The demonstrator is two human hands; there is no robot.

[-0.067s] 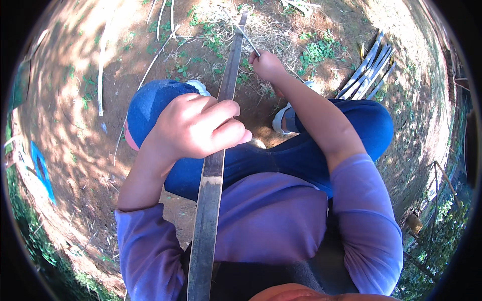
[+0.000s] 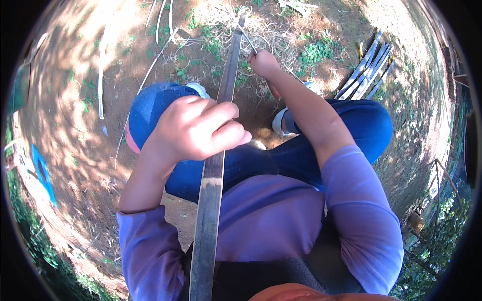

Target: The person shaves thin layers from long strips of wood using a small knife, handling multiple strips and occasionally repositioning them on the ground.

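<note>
My left hand (image 2: 198, 128) is closed round a long flat strip (image 2: 206, 215), dark grey-brown with pale edges, which looks like split bamboo. The strip slants from beside my chest, between my knees, out to the ground ahead. Beyond my left hand, my right hand (image 2: 264, 64) is closed on a thin-bladed knife (image 2: 247, 40). Its narrow blade crosses the strip near the far end; whether it touches cannot be made out. My right fingers cover much of the handle.
Pale curly shavings (image 2: 271, 30) lie on the soil around the strip's far end. Several cut strips (image 2: 366, 70) are heaped beyond my right knee (image 2: 369, 123). Thin pale slivers (image 2: 102, 75) lie on the left, and a blue object (image 2: 43, 173) sits at the far left.
My right hand has shifted slightly left and nearer with the knife, and its elbow has drawn back a little. The left hand and the strip have hardly moved.
</note>
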